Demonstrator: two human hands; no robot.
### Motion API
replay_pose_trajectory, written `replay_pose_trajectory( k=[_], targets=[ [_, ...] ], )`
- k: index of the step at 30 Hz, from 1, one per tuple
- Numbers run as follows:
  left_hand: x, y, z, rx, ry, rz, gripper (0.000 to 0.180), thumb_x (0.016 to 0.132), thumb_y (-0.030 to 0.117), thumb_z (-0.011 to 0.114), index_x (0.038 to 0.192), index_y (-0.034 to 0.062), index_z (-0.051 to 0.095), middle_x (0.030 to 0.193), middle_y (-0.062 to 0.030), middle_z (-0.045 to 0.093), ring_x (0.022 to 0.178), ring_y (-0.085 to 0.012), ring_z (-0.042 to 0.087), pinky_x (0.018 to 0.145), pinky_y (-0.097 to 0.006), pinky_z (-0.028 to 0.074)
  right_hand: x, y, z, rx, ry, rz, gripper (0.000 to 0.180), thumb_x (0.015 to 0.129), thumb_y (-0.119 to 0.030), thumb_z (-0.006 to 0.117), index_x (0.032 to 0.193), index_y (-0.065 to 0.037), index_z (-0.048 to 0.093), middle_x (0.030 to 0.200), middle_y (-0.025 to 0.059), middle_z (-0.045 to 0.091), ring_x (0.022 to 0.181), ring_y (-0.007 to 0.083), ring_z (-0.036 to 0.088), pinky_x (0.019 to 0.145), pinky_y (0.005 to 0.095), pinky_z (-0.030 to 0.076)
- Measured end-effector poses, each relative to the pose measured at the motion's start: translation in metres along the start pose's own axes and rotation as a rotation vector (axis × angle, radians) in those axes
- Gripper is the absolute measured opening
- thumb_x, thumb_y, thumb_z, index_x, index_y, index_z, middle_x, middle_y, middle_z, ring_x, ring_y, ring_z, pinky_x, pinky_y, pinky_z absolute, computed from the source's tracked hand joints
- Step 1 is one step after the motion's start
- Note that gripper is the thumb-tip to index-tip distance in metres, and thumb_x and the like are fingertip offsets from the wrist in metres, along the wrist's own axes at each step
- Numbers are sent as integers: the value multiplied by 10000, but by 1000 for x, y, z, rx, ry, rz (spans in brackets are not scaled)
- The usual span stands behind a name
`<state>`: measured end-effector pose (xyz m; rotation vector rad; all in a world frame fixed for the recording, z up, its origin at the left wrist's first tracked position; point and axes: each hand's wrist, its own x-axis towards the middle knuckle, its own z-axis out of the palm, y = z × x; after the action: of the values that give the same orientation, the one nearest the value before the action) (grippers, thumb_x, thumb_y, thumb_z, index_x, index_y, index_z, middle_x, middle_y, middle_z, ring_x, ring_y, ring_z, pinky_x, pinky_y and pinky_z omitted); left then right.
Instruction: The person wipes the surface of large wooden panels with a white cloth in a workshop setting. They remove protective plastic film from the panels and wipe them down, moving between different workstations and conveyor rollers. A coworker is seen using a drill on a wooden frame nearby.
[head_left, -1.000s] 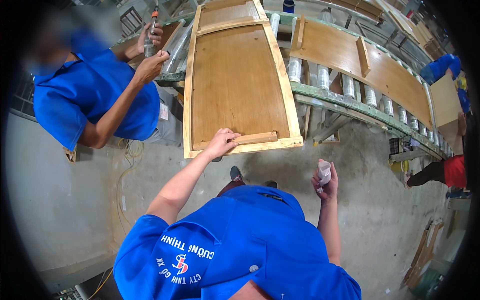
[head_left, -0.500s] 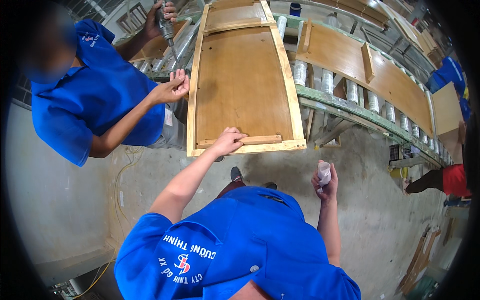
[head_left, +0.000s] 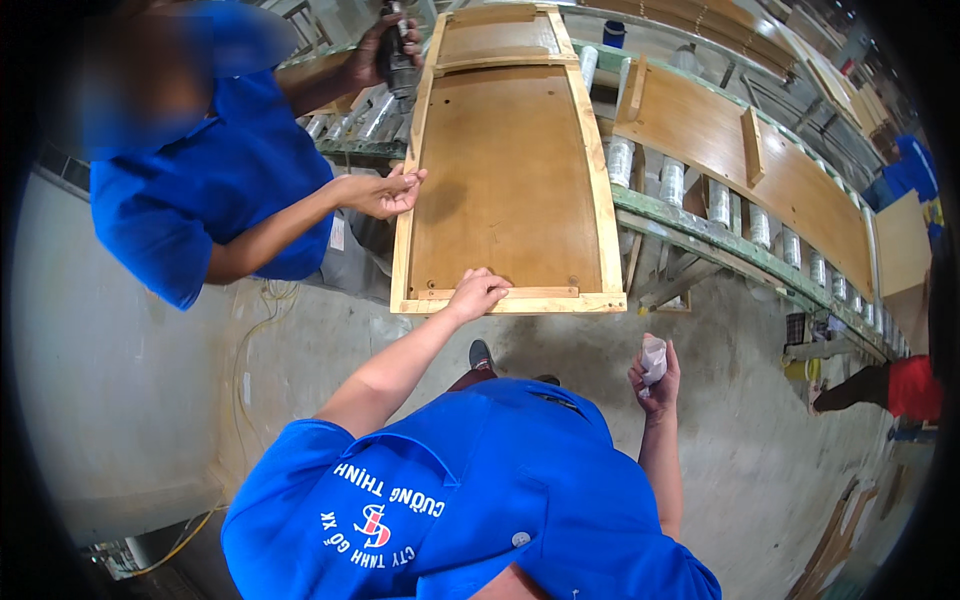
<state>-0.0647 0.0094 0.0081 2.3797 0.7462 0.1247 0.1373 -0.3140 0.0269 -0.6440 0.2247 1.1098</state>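
My left hand [head_left: 478, 293] is closed over a narrow wooden strip [head_left: 545, 293], its fingers curled across the top. The strip lies along the inner side of the near rail of a pale wooden frame [head_left: 606, 230] with a brown panel [head_left: 505, 180] inside. Off the frame's near right corner, my right hand [head_left: 655, 388] holds a crumpled whitish wad [head_left: 653, 360], perhaps paper or thin plastic. At the left rail, a co-worker's hand [head_left: 385, 193] has its fingertips on the wood. That person's other hand grips a power drill [head_left: 399, 65] pointing down at the rail.
A roller conveyor [head_left: 720, 200] runs off to the right, carrying a long brown panel [head_left: 740, 125] with cross strips. The co-worker [head_left: 200, 170] stands close on the left. Yellow cable [head_left: 240, 360] trails over the floor. Another person's arm [head_left: 855, 385] shows at the far right.
The wooden strip under my left hand now sits straighter along the near rail. The co-worker's free hand has come to the left rail, and the drill has shifted right toward it.
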Motion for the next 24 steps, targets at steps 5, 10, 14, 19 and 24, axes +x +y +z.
replay_pose_trajectory(
  k=[5,10,14,19,24],
  targets=[
    [-23,17,-1,263,58,56,469,787,457,615,1187,214,578,1075,-67,516,1053,-253,430,957,-433,306,7,-5,12,-1,-30,0,454,936,-430,406,1149,-50,534,676,27,507,525,140,413,428,270,342],
    [-46,4,-23,581,157,200,804,717,606,602,1367,191,372,1362,-131,368,1291,-339,271,1057,-530,185,8,-8,16,-5,-23,-2,438,941,-419,396,1149,-60,534,673,32,500,530,134,405,435,260,330],
    [-14,-6,-70,443,277,178,630,846,504,504,1375,193,362,1423,-110,313,1356,-331,183,1073,-548,170,1,-4,19,-81,39,43,447,942,-427,385,1143,-57,536,680,33,508,536,134,415,440,261,324],
    [-43,-41,-32,491,297,-155,562,925,453,363,1398,153,309,1445,-131,252,1370,-314,153,1092,-520,151,5,2,26,-101,9,107,462,944,-438,373,1137,-51,536,697,44,527,547,140,434,442,262,327],
    [-36,-38,-31,472,236,-73,551,931,450,351,1402,169,304,1450,-118,253,1376,-306,141,1090,-529,145,13,7,31,-93,-10,97,462,946,-439,369,1126,-50,541,705,51,535,528,143,430,440,264,331]
  ],
)
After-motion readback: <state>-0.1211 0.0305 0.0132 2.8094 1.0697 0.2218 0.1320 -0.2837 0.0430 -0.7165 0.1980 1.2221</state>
